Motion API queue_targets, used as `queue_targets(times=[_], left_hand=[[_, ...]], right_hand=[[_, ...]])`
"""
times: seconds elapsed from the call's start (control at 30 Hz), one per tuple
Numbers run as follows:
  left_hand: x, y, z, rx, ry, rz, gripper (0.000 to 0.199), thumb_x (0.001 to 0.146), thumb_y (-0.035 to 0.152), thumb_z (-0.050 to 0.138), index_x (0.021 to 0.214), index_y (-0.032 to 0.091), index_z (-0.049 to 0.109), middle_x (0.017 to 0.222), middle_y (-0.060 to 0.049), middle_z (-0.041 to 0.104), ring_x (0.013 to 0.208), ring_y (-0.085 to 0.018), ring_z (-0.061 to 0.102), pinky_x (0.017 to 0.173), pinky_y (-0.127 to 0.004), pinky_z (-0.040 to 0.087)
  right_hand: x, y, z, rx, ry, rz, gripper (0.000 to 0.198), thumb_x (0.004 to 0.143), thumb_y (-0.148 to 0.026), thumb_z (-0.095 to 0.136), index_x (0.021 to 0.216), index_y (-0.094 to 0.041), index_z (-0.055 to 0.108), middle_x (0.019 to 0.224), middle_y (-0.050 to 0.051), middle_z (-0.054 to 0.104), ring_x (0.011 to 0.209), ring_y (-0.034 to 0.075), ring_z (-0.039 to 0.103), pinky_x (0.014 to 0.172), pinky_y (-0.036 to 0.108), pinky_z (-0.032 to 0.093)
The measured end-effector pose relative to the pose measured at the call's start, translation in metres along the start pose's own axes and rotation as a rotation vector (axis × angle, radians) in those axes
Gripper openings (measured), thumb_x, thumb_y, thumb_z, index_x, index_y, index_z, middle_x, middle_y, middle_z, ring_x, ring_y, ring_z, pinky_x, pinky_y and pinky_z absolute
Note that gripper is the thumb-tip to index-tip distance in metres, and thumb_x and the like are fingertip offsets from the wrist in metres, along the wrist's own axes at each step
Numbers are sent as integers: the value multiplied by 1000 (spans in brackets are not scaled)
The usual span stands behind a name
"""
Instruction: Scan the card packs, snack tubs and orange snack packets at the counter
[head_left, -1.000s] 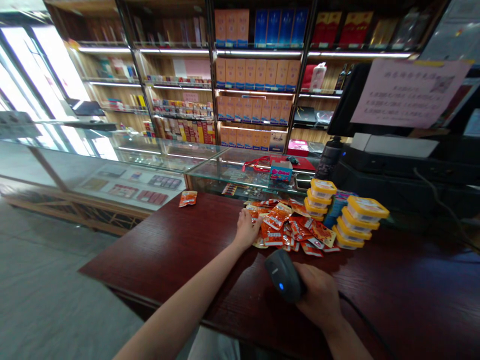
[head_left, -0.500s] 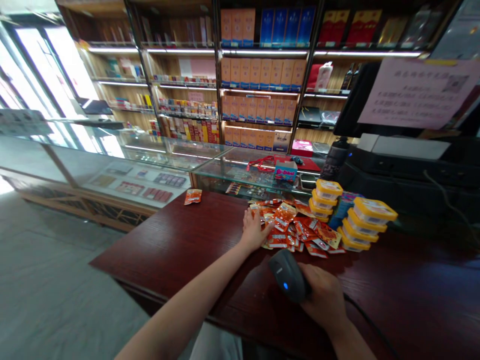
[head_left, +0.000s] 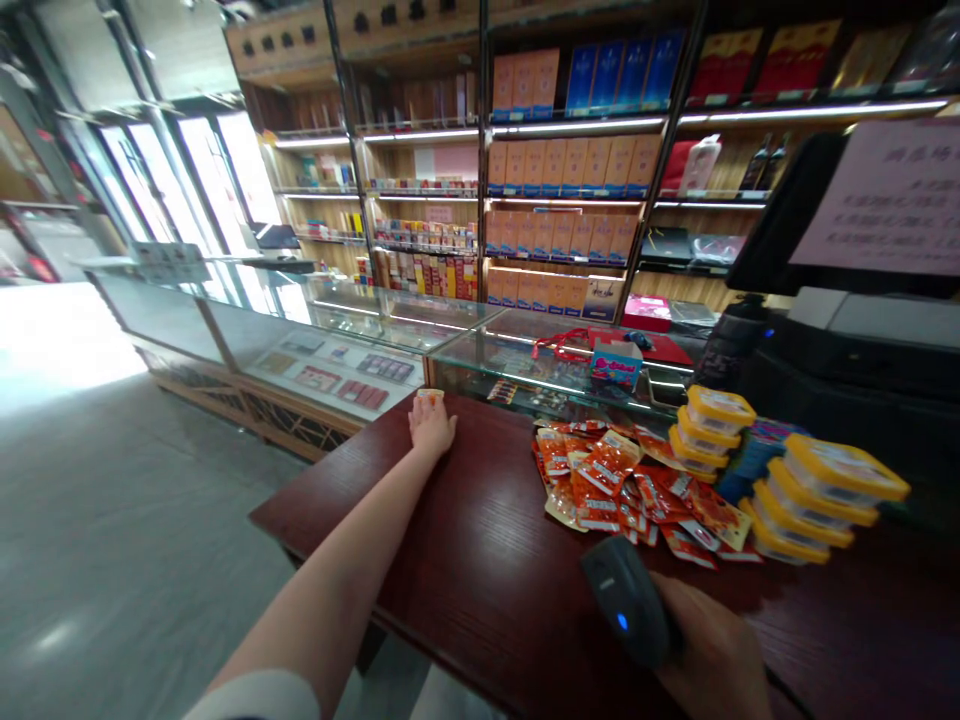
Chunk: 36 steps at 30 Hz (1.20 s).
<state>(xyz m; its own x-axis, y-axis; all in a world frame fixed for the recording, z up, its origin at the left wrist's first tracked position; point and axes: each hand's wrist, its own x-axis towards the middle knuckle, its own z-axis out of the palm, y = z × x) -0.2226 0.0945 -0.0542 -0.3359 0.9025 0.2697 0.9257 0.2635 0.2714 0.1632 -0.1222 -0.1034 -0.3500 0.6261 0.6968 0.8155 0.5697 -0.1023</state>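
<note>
My left hand (head_left: 432,428) reaches to the far left corner of the dark wooden counter. Its fingers are stretched out over a single small snack packet (head_left: 430,393), covering most of it. My right hand (head_left: 709,640) is wrapped around the handle of a black barcode scanner (head_left: 626,600) with a lit blue light. Beyond the scanner lies a loose heap of orange-red snack packets (head_left: 607,470). Beside the heap stand two stacks of yellow-lidded plastic tubs, a nearer stack (head_left: 825,495) and a farther stack (head_left: 709,430).
Glass display cases (head_left: 360,320) run along the counter's far side. A small blue and pink box (head_left: 616,366) and a red lanyard (head_left: 559,345) rest on the glass. At the right stands a dark monitor (head_left: 787,220) with a paper notice. The scanner's cord (head_left: 787,690) trails right.
My left hand has moved from the heap of packets leftward to the lone packet at the counter's corner. The view has swung left. My right hand still holds the scanner.
</note>
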Motion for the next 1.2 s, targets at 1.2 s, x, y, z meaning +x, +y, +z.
queue_targets(times=[1.2], left_hand=[[-120, 101, 25, -1554, -40, 148, 31, 62, 26, 76, 89, 13, 67, 91, -8, 72, 83, -22, 67, 82, -36, 52]], right_hand=[[44, -37, -26, 289, -92, 494, 31, 73, -28, 58, 104, -23, 64, 87, 5, 74, 78, 24, 70, 67, 32, 53]])
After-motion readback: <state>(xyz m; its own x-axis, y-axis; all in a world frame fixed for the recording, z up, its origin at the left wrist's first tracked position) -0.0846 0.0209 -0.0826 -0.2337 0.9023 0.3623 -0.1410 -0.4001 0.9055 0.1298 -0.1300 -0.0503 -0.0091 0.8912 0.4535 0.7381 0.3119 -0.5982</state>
